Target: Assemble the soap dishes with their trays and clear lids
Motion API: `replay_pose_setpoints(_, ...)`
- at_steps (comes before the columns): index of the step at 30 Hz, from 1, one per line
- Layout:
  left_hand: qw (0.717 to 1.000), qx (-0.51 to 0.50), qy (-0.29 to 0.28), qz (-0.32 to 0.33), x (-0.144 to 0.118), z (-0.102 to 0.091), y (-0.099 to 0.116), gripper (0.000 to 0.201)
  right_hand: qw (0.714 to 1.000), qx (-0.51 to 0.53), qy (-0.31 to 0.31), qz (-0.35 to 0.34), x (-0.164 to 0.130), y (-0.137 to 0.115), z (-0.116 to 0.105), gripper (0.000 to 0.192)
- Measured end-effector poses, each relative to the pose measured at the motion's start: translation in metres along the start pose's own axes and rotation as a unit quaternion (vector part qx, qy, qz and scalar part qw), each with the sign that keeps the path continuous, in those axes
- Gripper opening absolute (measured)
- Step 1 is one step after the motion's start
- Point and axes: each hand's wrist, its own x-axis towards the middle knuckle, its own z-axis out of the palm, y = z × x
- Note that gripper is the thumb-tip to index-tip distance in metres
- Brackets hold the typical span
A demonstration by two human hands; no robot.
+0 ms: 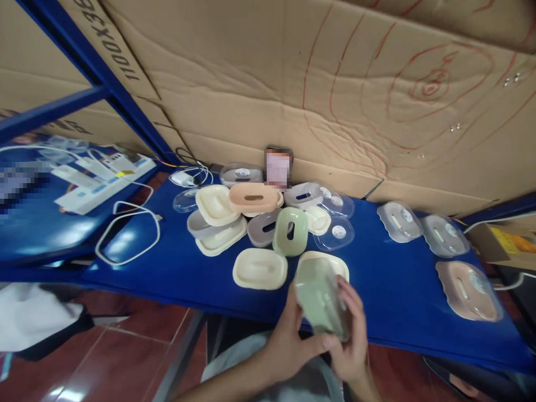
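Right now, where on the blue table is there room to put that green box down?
Bare blue table lies between the cream tray and the clear lids at right. More bare room sits left of the tray, beside the white cable loop. The pile around the upright green soap box is crowded. Both hands, left and right, hold the green box.

Both hands met at the near edge of the blue table (176,268), gripping a pale green soap dish (320,301) with a clear cover; the left hand (288,340) cupped it from the left and the right hand (354,335) wrapped its right side. Just behind it lay a cream tray (259,269) and a heap of cream, grey, peach and green soap dishes (268,215). Three clear-lidded boxes (444,245) lay well apart to the right. A white cable (125,237) looped on the left, near a power strip (104,181). Cardboard (293,72) stood behind.
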Motion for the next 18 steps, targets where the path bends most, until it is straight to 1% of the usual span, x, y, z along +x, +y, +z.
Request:
replay_pose_setpoints(1,0.997,-0.072,0.000,-0.037,0.000,-0.001,0.001,0.094,0.999,0.018,-0.028,-0.024,0.004,-0.008,0.006,0.065)
replay_pose_setpoints(2,0.990,-0.122,0.004,-0.066,0.000,-0.003,0.002,0.092,0.997,0.034,-0.053,-0.042,0.011,-0.014,0.011,0.064)
replay_pose_setpoints(3,0.985,-0.152,0.018,-0.082,0.000,-0.006,0.002,0.091,0.994,0.052,-0.076,-0.053,0.021,-0.019,0.014,0.062)
replay_pose_setpoints(5,0.978,-0.176,0.071,-0.084,0.001,-0.016,0.002,0.091,0.988,0.094,-0.111,-0.062,0.047,-0.020,0.014,0.056)
replay_pose_setpoints(7,0.970,-0.185,0.135,-0.082,-0.001,-0.027,0.001,0.090,0.985,0.101,-0.119,-0.076,0.084,-0.010,0.011,0.052)
replay_pose_setpoints(8,0.965,-0.189,0.162,-0.084,-0.002,-0.032,0.001,0.089,0.987,0.077,-0.108,-0.091,0.105,-0.003,0.011,0.050)
replay_pose_setpoints(9,0.960,-0.193,0.183,-0.088,-0.004,-0.035,0.001,0.090,0.988,0.030,-0.097,-0.117,0.127,0.006,0.011,0.048)
replay_pose_setpoints(11,0.953,-0.197,0.210,-0.094,-0.007,-0.040,0.002,0.091,0.974,-0.075,-0.092,-0.194,0.172,0.025,0.014,0.046)
replay_pose_setpoints(14,0.950,-0.197,0.221,-0.100,-0.014,-0.043,0.001,0.092,0.935,-0.150,-0.152,-0.282,0.228,0.046,0.022,0.047)
replay_pose_setpoints(16,0.951,-0.199,0.216,-0.100,-0.018,-0.045,-0.001,0.091,0.918,-0.167,-0.183,-0.309,0.252,0.053,0.025,0.048)
replay_pose_setpoints(18,0.952,-0.200,0.211,-0.095,-0.021,-0.047,-0.004,0.090,0.914,-0.175,-0.189,-0.314,0.262,0.055,0.024,0.047)
